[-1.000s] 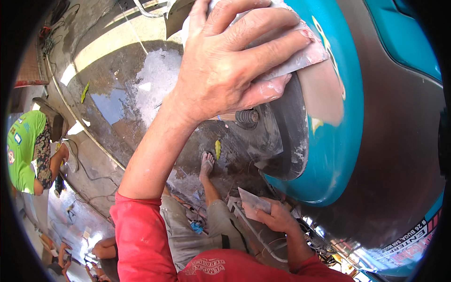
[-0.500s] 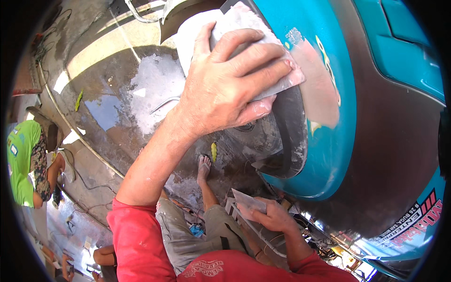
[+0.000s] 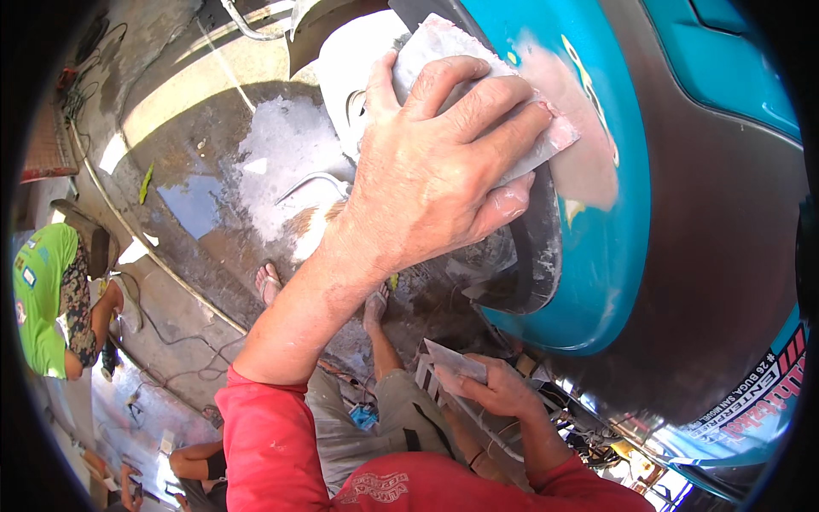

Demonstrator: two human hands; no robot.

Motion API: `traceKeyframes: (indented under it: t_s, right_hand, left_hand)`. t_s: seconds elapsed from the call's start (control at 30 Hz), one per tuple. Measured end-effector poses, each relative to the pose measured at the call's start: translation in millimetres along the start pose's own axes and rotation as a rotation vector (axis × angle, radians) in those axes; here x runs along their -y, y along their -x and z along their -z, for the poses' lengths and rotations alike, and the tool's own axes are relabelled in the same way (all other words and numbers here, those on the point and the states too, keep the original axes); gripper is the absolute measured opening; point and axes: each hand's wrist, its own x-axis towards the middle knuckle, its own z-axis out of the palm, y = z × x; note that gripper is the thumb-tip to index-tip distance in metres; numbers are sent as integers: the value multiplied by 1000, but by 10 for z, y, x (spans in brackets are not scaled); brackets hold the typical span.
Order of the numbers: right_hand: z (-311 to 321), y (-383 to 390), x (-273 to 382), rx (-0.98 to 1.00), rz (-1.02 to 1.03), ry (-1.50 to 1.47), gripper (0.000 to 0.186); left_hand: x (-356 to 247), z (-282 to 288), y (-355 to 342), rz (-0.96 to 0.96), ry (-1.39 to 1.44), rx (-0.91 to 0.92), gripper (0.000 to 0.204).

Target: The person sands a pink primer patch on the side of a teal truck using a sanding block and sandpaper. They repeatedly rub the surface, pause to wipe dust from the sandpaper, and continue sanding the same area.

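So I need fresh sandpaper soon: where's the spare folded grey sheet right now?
Head view, lower centre: the folded grey sandpaper sheet is held in the right hand, below the teal vehicle panel.

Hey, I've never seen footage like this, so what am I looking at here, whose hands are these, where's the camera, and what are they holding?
This is one picture from a wide fisheye camera worn on a person's head, looking down, so straight edges bend near the rim. The forearms in red sleeves are the wearer's own. The left hand presses a sheet of sandpaper flat against a teal vehicle panel, beside a pinkish filler patch. The right hand holds a folded grey sheet lower down. Below are the wearer's sandalled feet on wet concrete ground. Another person in a green shirt is at the left.
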Motion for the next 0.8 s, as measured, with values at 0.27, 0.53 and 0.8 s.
traceKeyframes:
  t_s: [0.27, 0.53, 0.8]
  right_hand:
    - [-16, -8, -107, 16, 9, 112, 51]
    - [27, -92, -107, 12, 3, 44, 52]
    - [-109, -128, -272, -15, 39, 95, 54]
  left_hand:
    - [185, -235, -158, -39, -16, -184, 54]
    - [223, 44, -82, -89, -96, 26, 54]
    - [280, -70, -303, -132, 52, -143, 49]
